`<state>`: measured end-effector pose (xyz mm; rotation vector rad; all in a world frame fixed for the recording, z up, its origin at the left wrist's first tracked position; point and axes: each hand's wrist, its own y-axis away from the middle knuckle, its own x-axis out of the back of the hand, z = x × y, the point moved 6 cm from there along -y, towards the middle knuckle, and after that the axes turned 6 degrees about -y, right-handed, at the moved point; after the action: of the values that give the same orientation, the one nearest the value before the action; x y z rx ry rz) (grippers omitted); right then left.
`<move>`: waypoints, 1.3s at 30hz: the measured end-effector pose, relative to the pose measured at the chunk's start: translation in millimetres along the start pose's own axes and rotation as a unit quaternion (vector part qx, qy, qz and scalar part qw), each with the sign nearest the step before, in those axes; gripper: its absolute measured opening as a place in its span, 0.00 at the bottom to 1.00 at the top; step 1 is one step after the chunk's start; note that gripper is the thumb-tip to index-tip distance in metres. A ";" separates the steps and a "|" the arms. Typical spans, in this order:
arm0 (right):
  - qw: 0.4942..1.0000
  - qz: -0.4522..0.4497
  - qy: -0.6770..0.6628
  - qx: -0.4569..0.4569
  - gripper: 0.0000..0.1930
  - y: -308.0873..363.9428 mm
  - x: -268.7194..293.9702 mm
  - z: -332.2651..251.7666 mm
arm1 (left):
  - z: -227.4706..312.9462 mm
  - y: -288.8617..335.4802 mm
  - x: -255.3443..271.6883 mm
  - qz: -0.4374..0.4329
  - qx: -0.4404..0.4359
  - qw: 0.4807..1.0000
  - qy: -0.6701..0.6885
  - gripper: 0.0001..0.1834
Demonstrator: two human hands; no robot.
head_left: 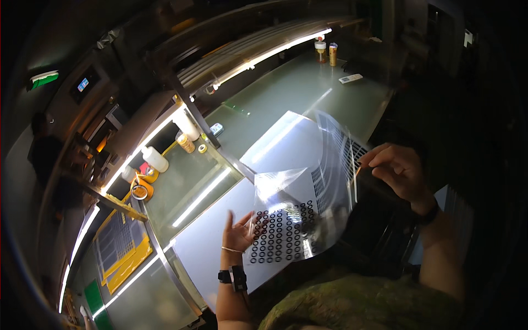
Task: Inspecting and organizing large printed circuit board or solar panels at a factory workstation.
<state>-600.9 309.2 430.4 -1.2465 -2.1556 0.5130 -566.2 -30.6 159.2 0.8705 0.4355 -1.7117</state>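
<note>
The right hand pinches the edge of a printed clear film. Behind the film is the left hand, thumb raised.

Glossy grey-green worktop; white panel nearer; remote, lidded jar far right; white bottle left.

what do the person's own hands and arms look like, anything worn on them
Both hands, left and right, are ungloved, and no sleeves show on the forearms. The left wrist carries a thin, pale band and, below it, a black strap with a boxy black device. The right wrist has a dark band, its details lost in shadow.
</note>
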 end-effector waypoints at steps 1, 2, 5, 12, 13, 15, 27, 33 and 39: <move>1.000 0.008 0.005 -0.008 0.06 17.8 -0.9 5.4 | -4.1 -1.3 10.7 0.032 0.008 0.990 -0.134 0.33; 0.996 0.055 -0.018 -0.072 0.13 31.3 1.4 25.0 | -12.7 6.7 17.3 0.127 0.099 0.986 -0.040 0.23; 0.970 0.150 -0.042 -0.188 0.25 67.1 -3.5 62.2 | -21.9 22.0 21.2 0.191 0.111 0.958 -0.181 0.17; 0.852 0.119 -0.215 -0.462 0.12 150.8 -75.2 150.0 | 61.2 159.7 17.3 0.347 -0.042 0.886 -0.306 0.10; 0.852 0.095 -0.214 -0.468 0.08 151.8 -96.5 149.5 | 67.6 181.9 24.5 0.334 -0.012 0.897 -0.290 0.09; 0.849 0.040 -0.206 -0.486 0.05 155.3 -137.9 152.3 | 81.4 224.6 54.8 0.405 -0.002 0.863 -0.301 0.09; 0.863 0.034 -0.131 -0.486 0.03 148.2 -177.5 165.6 | 111.0 258.2 49.4 0.503 -0.219 0.739 -0.392 0.10; 0.925 0.049 0.027 -0.376 0.07 146.5 -174.8 173.9 | 122.9 254.6 33.6 0.501 -0.229 0.723 -0.417 0.13; 0.935 0.038 0.068 -0.345 0.08 146.8 -175.5 178.2 | 123.2 256.1 35.1 0.499 -0.227 0.725 -0.417 0.13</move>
<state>-555.6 221.0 157.9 -1.6656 -2.2451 -0.3413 -370.9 -218.9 250.8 -0.1411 -0.2387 -0.7415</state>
